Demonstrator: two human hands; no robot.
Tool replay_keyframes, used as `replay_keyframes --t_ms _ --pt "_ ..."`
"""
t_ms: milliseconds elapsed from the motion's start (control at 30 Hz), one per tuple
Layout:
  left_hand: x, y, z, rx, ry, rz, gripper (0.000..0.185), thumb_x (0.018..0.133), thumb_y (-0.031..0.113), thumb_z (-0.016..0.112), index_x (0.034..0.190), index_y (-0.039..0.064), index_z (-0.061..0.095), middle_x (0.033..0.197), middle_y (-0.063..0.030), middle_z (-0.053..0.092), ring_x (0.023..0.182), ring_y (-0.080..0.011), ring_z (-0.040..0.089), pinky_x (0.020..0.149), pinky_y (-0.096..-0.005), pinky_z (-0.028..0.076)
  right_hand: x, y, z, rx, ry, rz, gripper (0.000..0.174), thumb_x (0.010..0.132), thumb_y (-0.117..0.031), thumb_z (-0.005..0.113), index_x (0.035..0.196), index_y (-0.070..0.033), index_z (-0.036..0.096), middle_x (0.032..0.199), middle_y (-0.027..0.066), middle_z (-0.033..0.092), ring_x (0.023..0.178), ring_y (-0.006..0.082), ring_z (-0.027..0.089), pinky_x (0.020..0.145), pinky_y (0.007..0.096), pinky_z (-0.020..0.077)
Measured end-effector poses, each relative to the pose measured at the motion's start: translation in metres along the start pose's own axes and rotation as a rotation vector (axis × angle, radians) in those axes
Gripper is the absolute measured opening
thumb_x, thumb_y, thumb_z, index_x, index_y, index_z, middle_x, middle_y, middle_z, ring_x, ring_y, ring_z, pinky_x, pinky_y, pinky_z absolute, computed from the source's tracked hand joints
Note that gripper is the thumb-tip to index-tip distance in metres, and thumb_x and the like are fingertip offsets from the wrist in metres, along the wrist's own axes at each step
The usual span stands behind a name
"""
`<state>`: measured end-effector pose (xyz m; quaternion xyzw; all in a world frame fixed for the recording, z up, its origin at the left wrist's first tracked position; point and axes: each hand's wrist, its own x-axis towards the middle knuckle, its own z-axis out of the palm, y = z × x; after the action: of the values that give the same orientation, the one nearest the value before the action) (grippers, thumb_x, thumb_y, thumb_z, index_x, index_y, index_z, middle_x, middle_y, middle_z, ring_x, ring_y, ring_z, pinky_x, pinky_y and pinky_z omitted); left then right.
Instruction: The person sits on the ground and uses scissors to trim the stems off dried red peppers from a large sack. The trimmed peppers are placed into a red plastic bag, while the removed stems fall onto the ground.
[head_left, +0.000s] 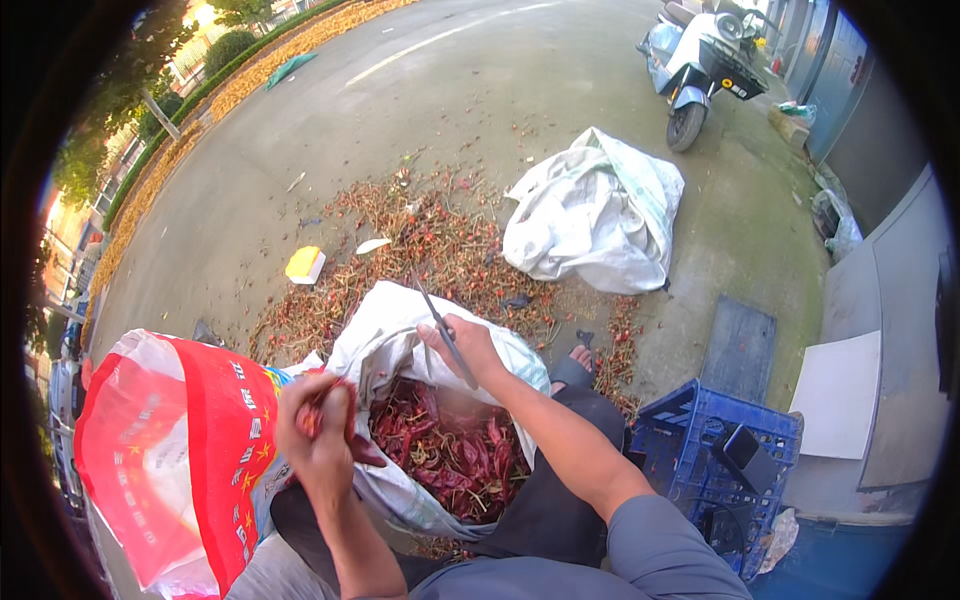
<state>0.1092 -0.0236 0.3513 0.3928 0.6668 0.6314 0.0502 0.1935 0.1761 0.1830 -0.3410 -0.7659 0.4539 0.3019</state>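
Dried red chili peppers (465, 457) fill an open white woven sack (442, 517) between the person's knees. My left hand (319, 424) is closed around some red chili peppers at the sack's left rim, beside a red and white printed plastic bag (214, 457). Over the sack's far edge, my right hand (465, 349) grips a pair of scissors (448, 341), seen mostly edge-on with the tips pointing up and away. Whether the blades are apart cannot be told.
Chili stems and scraps (450, 240) litter the concrete ahead. Beyond them lies a crumpled white woven sack (592, 217). A yellow and white block (305, 265) is at left, a blue plastic crate (694, 427) at right, and a scooter (690, 75) stands farther off.
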Motion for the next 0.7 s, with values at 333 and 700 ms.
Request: replay_keyframes --t_ms 333,700 --pt "0.061 0.119 -0.147 1.627 0.690 0.325 0.036 0.095 0.010 0.072 0.131 0.004 0.065 0.131 -0.0099 0.068 0.119 -0.0314 0.066 0.097 -0.0432 0.056 -0.003 -0.013 0.005 0.065 -0.063 0.024 0.066 0.095 -0.067 0.059 0.088 -0.002 0.064 0.072 0.0226 0.066 0.076 0.0430 0.069 0.071 0.0480 0.0530" --pt "-0.029 -0.076 0.019 0.700 -0.387 0.372 0.025 0.084 0.007 0.076 0.106 0.001 0.069 0.100 -0.0177 0.071 0.093 -0.0383 0.067 0.080 -0.0451 0.054 -0.001 -0.012 0.004 0.088 -0.039 0.031 0.066 0.096 -0.068 0.058 0.088 -0.002 0.065 0.069 0.0200 0.063 0.072 0.0405 0.068 0.068 0.0455 0.0525"
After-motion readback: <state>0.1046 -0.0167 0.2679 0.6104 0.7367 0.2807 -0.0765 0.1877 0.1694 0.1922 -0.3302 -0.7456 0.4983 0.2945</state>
